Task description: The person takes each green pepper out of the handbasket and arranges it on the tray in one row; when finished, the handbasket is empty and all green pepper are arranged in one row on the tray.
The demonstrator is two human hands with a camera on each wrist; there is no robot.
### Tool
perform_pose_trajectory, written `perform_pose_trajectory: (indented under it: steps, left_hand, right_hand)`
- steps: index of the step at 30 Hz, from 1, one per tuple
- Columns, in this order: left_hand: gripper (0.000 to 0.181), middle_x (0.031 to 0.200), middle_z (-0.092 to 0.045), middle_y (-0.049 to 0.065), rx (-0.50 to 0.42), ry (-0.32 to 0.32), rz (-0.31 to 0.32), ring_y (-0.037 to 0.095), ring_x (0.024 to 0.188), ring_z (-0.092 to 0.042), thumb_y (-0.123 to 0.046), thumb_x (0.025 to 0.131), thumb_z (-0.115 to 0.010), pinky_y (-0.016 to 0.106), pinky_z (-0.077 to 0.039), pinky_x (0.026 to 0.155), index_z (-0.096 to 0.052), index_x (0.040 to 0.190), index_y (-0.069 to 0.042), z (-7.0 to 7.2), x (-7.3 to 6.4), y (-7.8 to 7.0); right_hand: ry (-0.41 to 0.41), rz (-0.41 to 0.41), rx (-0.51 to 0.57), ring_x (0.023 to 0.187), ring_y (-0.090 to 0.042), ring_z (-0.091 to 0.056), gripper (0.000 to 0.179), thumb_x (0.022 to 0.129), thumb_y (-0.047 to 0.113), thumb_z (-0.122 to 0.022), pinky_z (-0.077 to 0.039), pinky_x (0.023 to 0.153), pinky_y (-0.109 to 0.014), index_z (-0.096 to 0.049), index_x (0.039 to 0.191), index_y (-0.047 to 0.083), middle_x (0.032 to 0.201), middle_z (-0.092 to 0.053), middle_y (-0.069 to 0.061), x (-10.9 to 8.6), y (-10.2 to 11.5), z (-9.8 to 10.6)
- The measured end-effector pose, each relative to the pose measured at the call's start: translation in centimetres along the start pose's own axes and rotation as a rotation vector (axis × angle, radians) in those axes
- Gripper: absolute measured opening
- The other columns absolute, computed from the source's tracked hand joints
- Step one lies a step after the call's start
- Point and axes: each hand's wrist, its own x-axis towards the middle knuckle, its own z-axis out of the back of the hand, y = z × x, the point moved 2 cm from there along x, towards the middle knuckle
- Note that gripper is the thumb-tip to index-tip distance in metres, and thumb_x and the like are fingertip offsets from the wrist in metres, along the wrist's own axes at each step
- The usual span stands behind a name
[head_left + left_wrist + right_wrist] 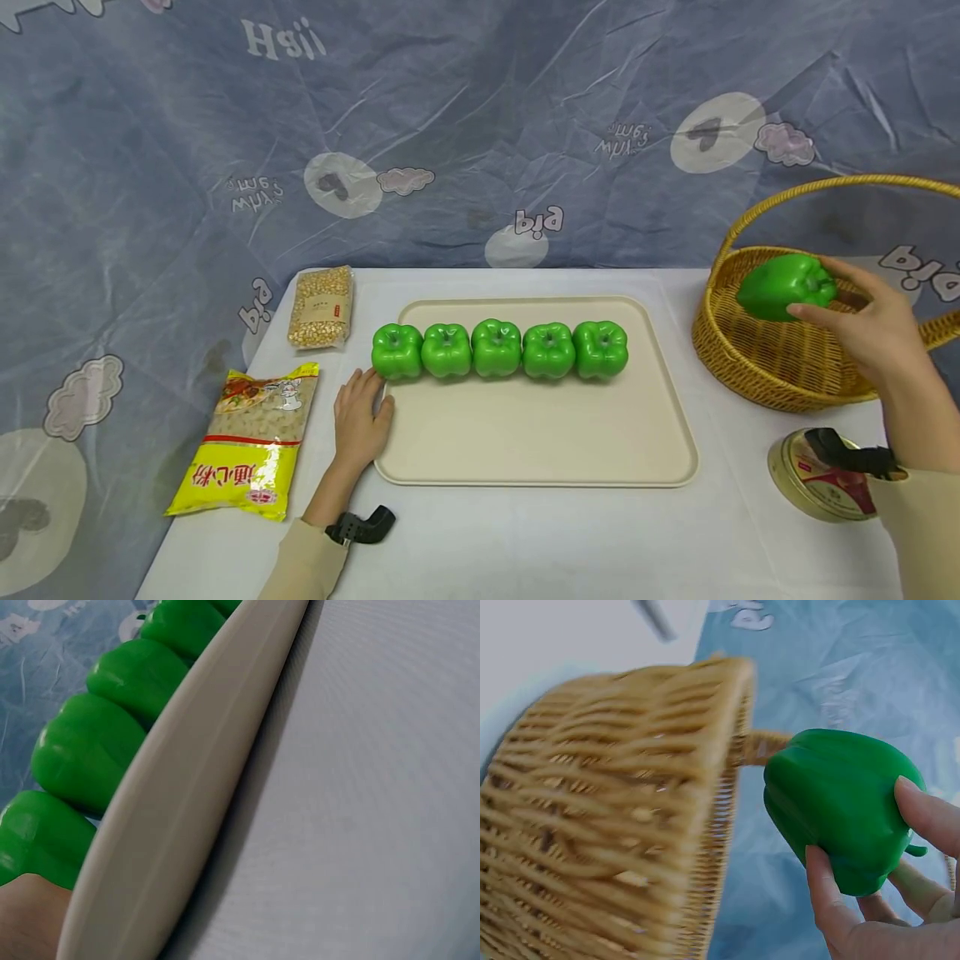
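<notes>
My right hand (873, 325) grips a green bell pepper (783, 287) by its stem end, above the opening of a wicker basket (708, 333). In the right wrist view the thumb and fingers curl round this pepper (840, 802), beside the basket's woven wall (600, 810). Several more green bell peppers (497, 348) stand in a row along the far half of a beige tray (540, 442). At the tray's left edge lies my left hand (362, 421), fingers extended, close to the leftmost pepper (397, 352). The left wrist view shows the tray's side (180, 772) with peppers (86, 754) behind it.
Left of the tray lie a bag of corn kernels (321, 308) and a yellow bag of pasta (251, 446). A round tin (806, 483) stands in front of the basket, partly under the right wrist. The basket's tall handle (832, 185) arches over its opening.
</notes>
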Motion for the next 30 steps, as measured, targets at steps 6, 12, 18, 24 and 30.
perform_pose_trajectory:
  steps: [6,12,18,24,30]
  left_hand:
    - [0.042,0.144,-0.048,0.023,0.001,-0.008,-0.007,0.045,0.142,-0.028,-0.01,0.092,-0.054,0.064,-0.01,0.116,-0.056,0.132,0.001,0.0,0.0,0.0]
    - [0.042,0.143,-0.048,0.024,0.01,-0.004,-0.005,0.045,0.142,-0.029,-0.01,0.092,-0.054,0.065,-0.011,0.115,-0.056,0.133,0.002,0.2,0.0,-0.1]
    - [0.042,0.144,-0.048,0.024,0.018,0.018,0.011,0.045,0.143,-0.028,-0.01,0.093,-0.053,0.064,-0.011,0.116,-0.055,0.133,0.002,0.3,-0.2,0.0]
    - [0.041,0.144,-0.048,0.023,0.01,0.009,0.008,0.044,0.143,-0.028,-0.01,0.093,-0.053,0.063,-0.01,0.116,-0.055,0.133,0.001,0.2,-0.3,0.1]
    - [0.042,0.143,-0.048,0.024,0.001,0.001,-0.005,0.046,0.142,-0.029,-0.01,0.093,-0.053,0.065,-0.011,0.115,-0.056,0.133,0.002,0.2,-0.2,-0.1]
  right_hand:
    - [-0.038,0.119,0.023,0.102,0.009,-0.038,0.076,0.089,0.02,-0.071,-0.038,0.068,0.002,-0.032,0.151,0.038,0.145,-0.036,0.013,-2.1,1.3,0.2]
    - [-0.013,0.226,0.092,0.097,0.012,-0.04,0.08,0.083,0.005,-0.076,-0.041,0.07,0.003,-0.038,0.151,0.027,0.127,-0.035,0.029,-3.8,2.5,-0.8]
    - [0.073,0.305,0.045,0.103,0.012,-0.038,0.077,0.081,0.01,-0.079,-0.035,0.076,0.003,-0.043,0.149,0.022,0.123,-0.042,0.026,-4.9,4.0,-3.0]
    - [0.179,0.373,0.002,0.122,-0.01,-0.043,0.074,0.082,0.014,-0.079,-0.038,0.089,-0.01,-0.045,0.147,0.013,0.146,-0.042,-0.013,-5.1,5.4,-6.1]
    - [0.273,0.416,0.008,0.134,-0.052,-0.032,0.077,0.08,0.011,-0.08,-0.029,0.105,-0.068,-0.043,0.147,0.007,0.149,-0.038,-0.027,-4.7,5.6,-8.3]
